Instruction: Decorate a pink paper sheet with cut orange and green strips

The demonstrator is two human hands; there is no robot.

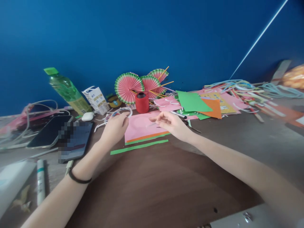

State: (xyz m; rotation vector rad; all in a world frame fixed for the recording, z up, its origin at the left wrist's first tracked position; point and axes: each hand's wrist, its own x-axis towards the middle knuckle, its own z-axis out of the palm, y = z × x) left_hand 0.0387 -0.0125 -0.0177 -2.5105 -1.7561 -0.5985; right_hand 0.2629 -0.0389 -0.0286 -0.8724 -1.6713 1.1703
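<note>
My left hand (115, 126) is closed on a curled white paper strip (123, 110) at the left edge of a pink paper sheet (140, 126). My right hand (171, 123) hovers over the sheet's right side, fingers loosely pinched toward the left; what they hold is too small to make out. Orange and green sheets peek out under the pink one. A loose green paper strip (139, 147) lies in front of the stack on the brown table (154, 186). A black pen (178, 114) lies just beyond my right hand.
A red thread spool (142, 102) and watermelon paper fans (137, 84) stand against the blue wall. Coloured paper sheets (204, 104) and strips pile at the right. At left are two phones (61, 136), a green bottle (67, 91), a small carton (96, 99), cables, a marker (40, 180).
</note>
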